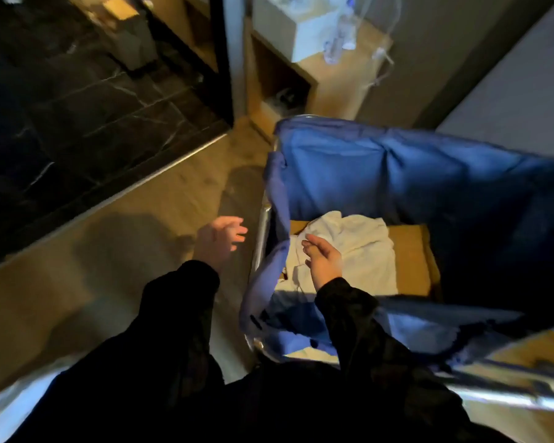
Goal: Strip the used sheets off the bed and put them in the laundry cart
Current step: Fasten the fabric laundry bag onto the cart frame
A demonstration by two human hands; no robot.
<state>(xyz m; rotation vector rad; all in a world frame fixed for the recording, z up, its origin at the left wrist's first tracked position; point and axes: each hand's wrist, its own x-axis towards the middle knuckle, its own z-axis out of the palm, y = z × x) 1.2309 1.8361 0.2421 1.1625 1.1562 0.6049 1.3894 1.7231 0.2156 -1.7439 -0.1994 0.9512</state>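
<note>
The white sheets (365, 251) lie in the blue laundry cart (349, 174), below the relaxed, empty right hand (323, 260); the left hand (218, 243), fingers spread, is outside it.

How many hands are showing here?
2. The left hand hovers over the floor beside the blue laundry cart; the right hand is above the white sheets inside it.

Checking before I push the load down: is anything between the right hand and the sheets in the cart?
Nothing visible. The right hand is open just over the sheets, which already lie inside the cart. The left hand is open outside the cart, over the floor.
</note>
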